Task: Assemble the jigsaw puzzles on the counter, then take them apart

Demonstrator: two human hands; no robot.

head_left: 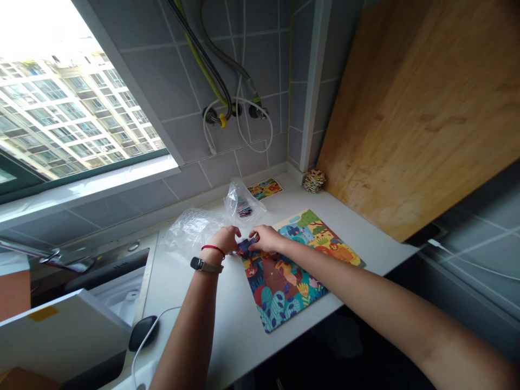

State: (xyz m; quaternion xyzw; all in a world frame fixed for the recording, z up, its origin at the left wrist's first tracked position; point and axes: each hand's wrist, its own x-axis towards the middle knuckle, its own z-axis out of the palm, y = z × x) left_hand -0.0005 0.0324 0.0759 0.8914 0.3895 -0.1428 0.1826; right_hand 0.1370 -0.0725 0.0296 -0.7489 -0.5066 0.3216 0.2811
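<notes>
A colourful jigsaw puzzle (280,292) with animals and plants lies flat on the white counter, its pieces joined across most of the picture. At its far left corner is a dark purple-blue puzzle piece (244,247). My right hand (265,239) reaches over the puzzle and pinches this piece from the right. From the left, my left hand (226,239) has its curled fingers on the same piece's edge; its fingertips are partly hidden. Whether the piece touches its neighbours I cannot tell. A red cord and a watch band circle my left wrist.
Crumpled clear plastic bags (193,230) lie behind my left hand, one with small pieces (244,210) inside. A picture card (265,188) lies by the wall. Stacked pieces (314,181) stand beside a wooden board (422,108). A black mouse-like object (143,333) sits near the sink.
</notes>
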